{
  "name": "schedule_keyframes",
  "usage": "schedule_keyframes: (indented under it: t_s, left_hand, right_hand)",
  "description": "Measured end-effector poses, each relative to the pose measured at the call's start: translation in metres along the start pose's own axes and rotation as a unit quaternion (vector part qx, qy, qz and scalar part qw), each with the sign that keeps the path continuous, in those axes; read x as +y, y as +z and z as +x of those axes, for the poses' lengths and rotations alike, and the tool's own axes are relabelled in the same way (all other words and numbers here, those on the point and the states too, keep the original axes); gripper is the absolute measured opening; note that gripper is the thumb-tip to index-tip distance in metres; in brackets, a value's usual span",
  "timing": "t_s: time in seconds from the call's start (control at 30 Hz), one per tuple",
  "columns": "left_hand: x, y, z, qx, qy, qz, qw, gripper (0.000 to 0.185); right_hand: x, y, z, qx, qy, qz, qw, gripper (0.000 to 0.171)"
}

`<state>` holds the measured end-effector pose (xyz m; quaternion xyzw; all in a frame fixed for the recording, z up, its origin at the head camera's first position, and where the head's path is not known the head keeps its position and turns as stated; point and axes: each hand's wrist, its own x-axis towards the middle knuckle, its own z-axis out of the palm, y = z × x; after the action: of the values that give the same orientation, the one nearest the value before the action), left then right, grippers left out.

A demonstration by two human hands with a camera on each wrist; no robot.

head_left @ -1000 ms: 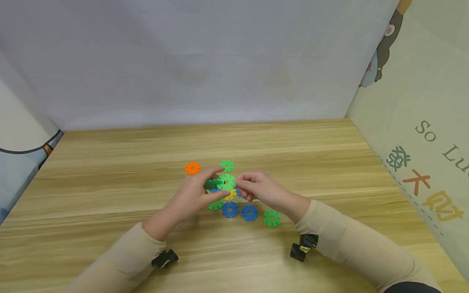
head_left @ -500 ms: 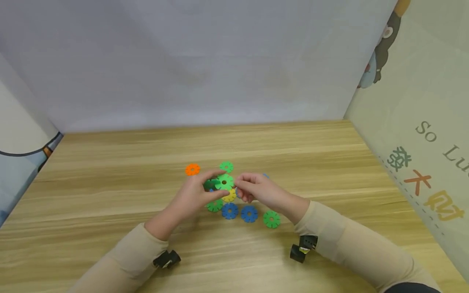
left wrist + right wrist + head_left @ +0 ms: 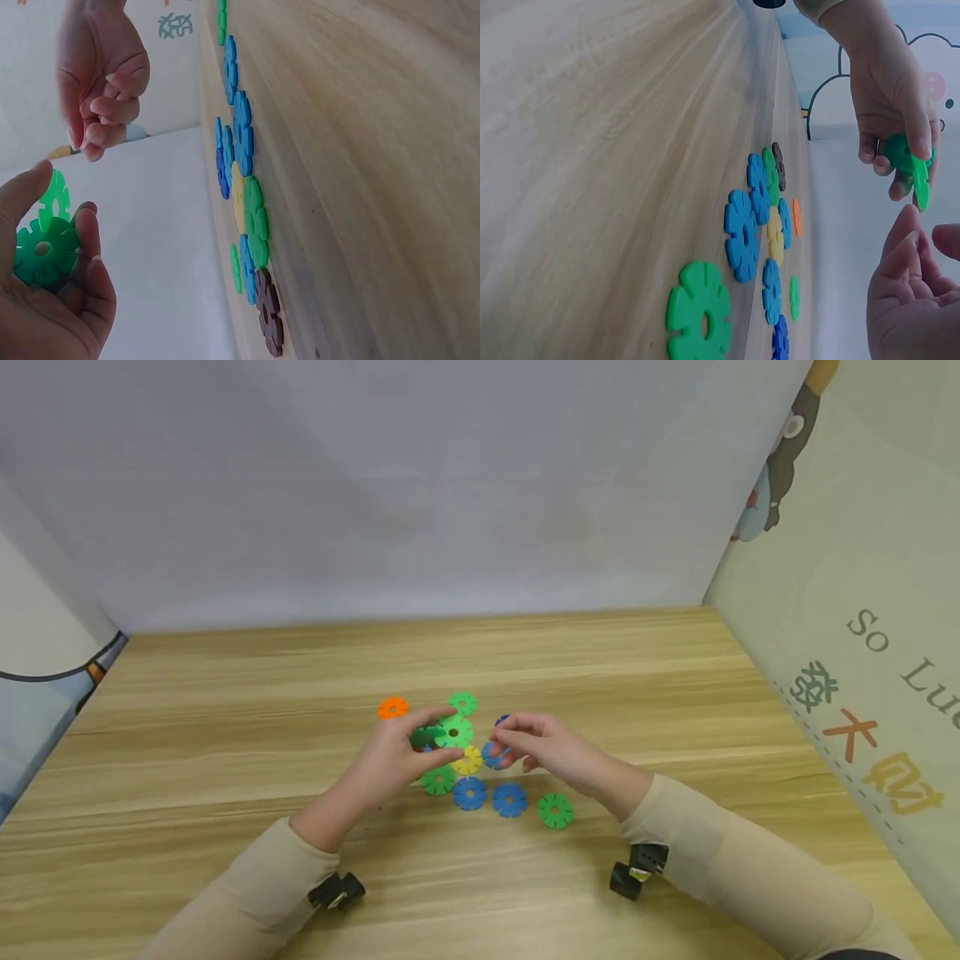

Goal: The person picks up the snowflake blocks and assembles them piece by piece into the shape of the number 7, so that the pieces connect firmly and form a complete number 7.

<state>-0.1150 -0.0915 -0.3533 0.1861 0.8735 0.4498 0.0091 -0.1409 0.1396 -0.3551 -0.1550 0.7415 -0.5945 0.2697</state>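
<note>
Two notched, flower-shaped plastic discs, one darker green (image 3: 56, 262) and one lighter green (image 3: 463, 727), are slotted together crosswise. My left hand (image 3: 378, 766) holds the pair between thumb and fingers, above the table. To its right, a short gap away from the discs, my right hand (image 3: 558, 752) has loosely bent fingers and a thumb standing apart, with nothing between them. Beneath and around the hands lie a yellow disc (image 3: 468, 762), several blue discs (image 3: 509, 800) and a green disc (image 3: 438, 780). A brown disc (image 3: 268, 311) shows in the left wrist view.
An orange disc (image 3: 393, 708) and a small green disc (image 3: 462, 702) lie farther back on the wooden table (image 3: 247, 710). Another green disc (image 3: 555, 811) is at the front right. A pale cloth backdrop (image 3: 420, 543) rises behind, and a printed panel (image 3: 840, 610) borders the right side.
My right hand has moved a little right, away from the joined green discs, and its fingers have parted. A dark blue disc has come into view beside it. My left hand has shifted slightly left.
</note>
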Motion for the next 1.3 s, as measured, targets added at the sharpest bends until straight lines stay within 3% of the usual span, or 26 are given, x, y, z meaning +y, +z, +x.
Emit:
schedule_keyframes:
  t_s: [0.2, 0.6, 1.3]
  left_hand:
    - [0.000, 0.002, -0.001, -0.002, 0.009, 0.009, 0.9999, 0.055]
    - [0.005, 0.004, -0.004, -0.017, -0.017, 0.002, 0.9997, 0.055]
    - [0.004, 0.011, -0.005, -0.020, -0.018, -0.015, 0.9995, 0.054]
  right_hand:
    - [0.003, -0.008, -0.006, 0.009, 0.006, -0.014, 1.000, 0.033]
    - [0.016, -0.027, -0.020, 0.010, 0.014, -0.027, 0.999, 0.030]
    - [0.035, -0.050, -0.038, -0.013, 0.007, -0.072, 0.997, 0.031]
